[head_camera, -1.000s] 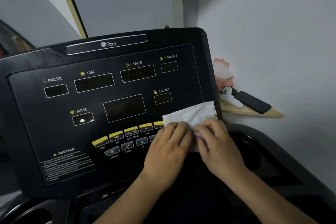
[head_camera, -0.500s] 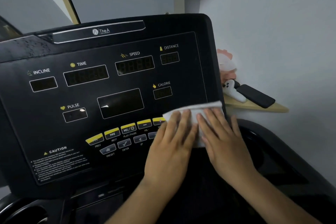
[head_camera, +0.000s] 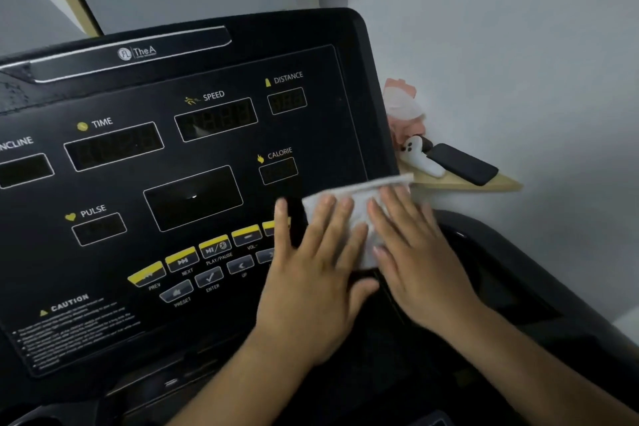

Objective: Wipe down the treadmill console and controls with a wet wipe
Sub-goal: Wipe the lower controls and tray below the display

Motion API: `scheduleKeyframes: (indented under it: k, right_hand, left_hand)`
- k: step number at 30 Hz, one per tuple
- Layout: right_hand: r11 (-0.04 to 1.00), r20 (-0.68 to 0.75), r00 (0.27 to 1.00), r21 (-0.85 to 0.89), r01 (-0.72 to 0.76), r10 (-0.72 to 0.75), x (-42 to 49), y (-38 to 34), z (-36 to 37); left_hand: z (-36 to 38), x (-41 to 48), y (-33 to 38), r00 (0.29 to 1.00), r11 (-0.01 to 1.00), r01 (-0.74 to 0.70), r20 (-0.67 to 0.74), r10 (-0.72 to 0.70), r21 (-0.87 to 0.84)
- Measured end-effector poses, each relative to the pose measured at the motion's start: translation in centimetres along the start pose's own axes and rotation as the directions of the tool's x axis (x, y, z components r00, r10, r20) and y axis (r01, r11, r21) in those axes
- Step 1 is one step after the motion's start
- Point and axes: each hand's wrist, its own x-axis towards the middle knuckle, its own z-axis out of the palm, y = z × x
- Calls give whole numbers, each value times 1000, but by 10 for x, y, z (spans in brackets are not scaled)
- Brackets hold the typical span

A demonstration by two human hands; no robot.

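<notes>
While the left hand (head_camera: 311,273) and the right hand (head_camera: 415,259) lie flat with fingers spread, pinching nothing, they press the white fabric wet wipe (head_camera: 359,197) onto the lower right corner of the glossy black treadmill console (head_camera: 173,149). Wiping appears barely begun; the next move likely calls for sweeping left across the 2 rows of yellow and grey control buttons (head_camera: 214,249).

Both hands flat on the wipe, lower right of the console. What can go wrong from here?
1. The left hand lies over part of the button row. Pressing through the wet wipe may trigger a control or push moisture into the gaps.
2. The wipe's top edge reaches the right edge of the console, close to the shelf holding the phone. A rightward sweep by the right hand might knock it.
</notes>
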Motion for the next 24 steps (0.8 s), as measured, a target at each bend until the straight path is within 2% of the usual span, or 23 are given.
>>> scheduleKeyframes:
  k: [3, 5, 7, 11, 14, 17, 19, 20, 21, 24]
  right_hand:
    - [998, 113, 992, -7, 57, -56, -49, -9, 7]
    - [998, 137, 989, -22, 63, -59, -43, -7, 3]
    - [998, 117, 993, -43, 40, -34, -16, -3, -6]
    - [998, 41, 997, -29, -59, 60, 44, 6, -20]
    - [992, 24, 997, 98, -77, 75, 39, 5, -19]
    - [980, 122, 990, 175, -98, 77, -13, -10, -15]
    - [974, 265, 961, 188, -128, 75, -47, -27, -11]
    - [975, 348, 935, 172, -138, 71, -57, -36, -9]
    - [985, 368, 928, 128, -114, 59, -63, -44, -7]
    - [999, 297, 954, -16, -40, 43, -56, -58, -7]
  left_hand:
    - [16, -37, 11, 997, 997, -52, 60, 56, -64]
    - [12, -36, 8, 996, 994, -63, 64, 68, -85]
    - [0, -18, 2, 998, 997, -47, 46, 50, -68]
    - [-29, 36, -10, 997, 993, 65, 22, -67, 100]
    - [-28, 39, -7, 998, 995, 65, 6, -66, 77]
    - [-9, 0, 11, 999, 997, -18, 45, 21, -74]
    - [5, -29, 19, 996, 989, -57, 55, 65, -136]
    - [9, -39, 20, 996, 987, -58, 56, 67, -148]
    - [10, -45, 19, 997, 987, -56, 48, 64, -152]
    - [9, -53, 11, 999, 986, -23, 21, 27, -163]
